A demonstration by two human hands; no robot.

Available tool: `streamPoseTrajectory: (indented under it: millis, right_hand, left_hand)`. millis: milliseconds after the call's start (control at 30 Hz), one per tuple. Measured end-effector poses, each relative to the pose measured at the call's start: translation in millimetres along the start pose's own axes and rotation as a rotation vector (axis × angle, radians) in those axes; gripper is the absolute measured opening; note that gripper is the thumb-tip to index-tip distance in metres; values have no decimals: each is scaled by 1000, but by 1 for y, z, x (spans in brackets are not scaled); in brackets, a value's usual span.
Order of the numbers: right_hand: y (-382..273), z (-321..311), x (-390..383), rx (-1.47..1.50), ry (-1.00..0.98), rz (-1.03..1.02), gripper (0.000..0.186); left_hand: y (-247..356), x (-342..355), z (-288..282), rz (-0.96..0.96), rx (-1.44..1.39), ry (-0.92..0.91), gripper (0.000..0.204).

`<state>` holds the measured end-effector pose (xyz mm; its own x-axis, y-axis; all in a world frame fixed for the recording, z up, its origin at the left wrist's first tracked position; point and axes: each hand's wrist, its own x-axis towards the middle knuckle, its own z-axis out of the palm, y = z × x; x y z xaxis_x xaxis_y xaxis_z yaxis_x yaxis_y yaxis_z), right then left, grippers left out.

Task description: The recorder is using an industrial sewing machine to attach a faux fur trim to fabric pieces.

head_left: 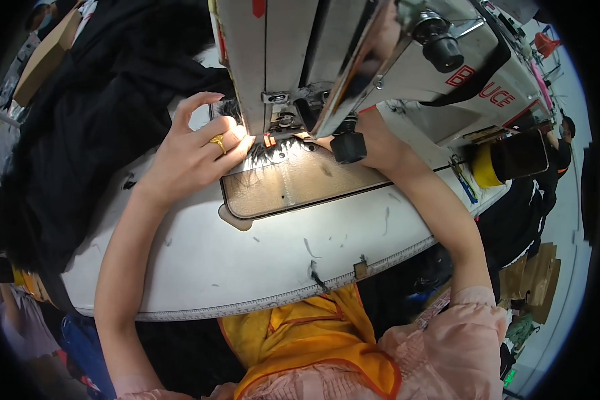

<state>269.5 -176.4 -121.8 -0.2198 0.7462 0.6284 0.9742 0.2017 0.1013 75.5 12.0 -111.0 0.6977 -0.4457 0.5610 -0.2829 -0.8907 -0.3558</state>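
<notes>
A white sewing machine (273,60) stands over the table, its lamp lighting the needle area. Black furry fabric (263,155) lies under the presser foot (271,139), with loose hairs spreading over the metal plate (300,183). Left of the foot, my left hand (197,153), a gold ring on one finger, pinches the fabric's edge; one finger is raised apart. My right hand (377,143) reaches in from the right, close to the foot. A black knob (348,147) and the machine head hide most of its fingers, so its grip cannot be made out.
A large heap of black fabric (113,87) covers the left of the white table (187,257). A measuring tape (267,309) runs along the near edge. At the right are a yellow roll (487,167), small tools (465,183) and cardboard (533,280). Another person (565,150) is behind.
</notes>
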Motion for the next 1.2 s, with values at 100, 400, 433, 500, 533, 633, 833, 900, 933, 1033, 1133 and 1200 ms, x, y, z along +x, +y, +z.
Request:
streamPoseTrajectory:
  millis: [100, 400, 433, 500, 533, 633, 833, 900, 933, 1033, 1133, 1200]
  right_hand:
    - [1, -2, 0, -75, -42, -34, 14]
    - [8, -8, 0, -244, -5, -125, 10]
    - [9, -7, 0, -245, -11, -166, 10]
    - [1, -4, -4, -258, -90, -161, 6]
    - [-10, -2, -7, -173, -145, -121, 16]
    - [-41, -12, 8, -336, -216, -155, 30]
    - [-13, -4, -4, 12, -26, -26, 7]
    - [-1, -10, -3, -168, -41, -133, 6]
    - [-6, -14, 0, -299, -79, -269, 7]
    - [-2, -3, -5, -152, -55, -217, 9]
    - [-7, 1, -8, -136, -90, -128, 9]
    - [-7, -1, -3, -29, -14, -91, 9]
  left_hand:
    - [-2, 1, -1, -5, 39, -53, 17]
    - [-3, 1, 3, -73, 18, -68, 20]
    - [-5, 0, 1, -73, 23, -76, 20]
    - [-9, -3, -6, -86, -21, -105, 19]
    - [-9, -6, -12, -150, -32, -168, 19]
    - [15, 16, -27, -211, -188, -111, 19]
    - [11, 4, -14, -41, -30, -103, 18]
    - [-2, -2, -11, -4, 21, -93, 21]
    - [-6, -3, -9, 29, 2, -93, 22]
    - [-9, -4, -10, 70, -35, -91, 25]
    - [-9, -6, -7, -5, -45, -68, 27]
    - [-9, -3, -11, -34, -55, -71, 28]
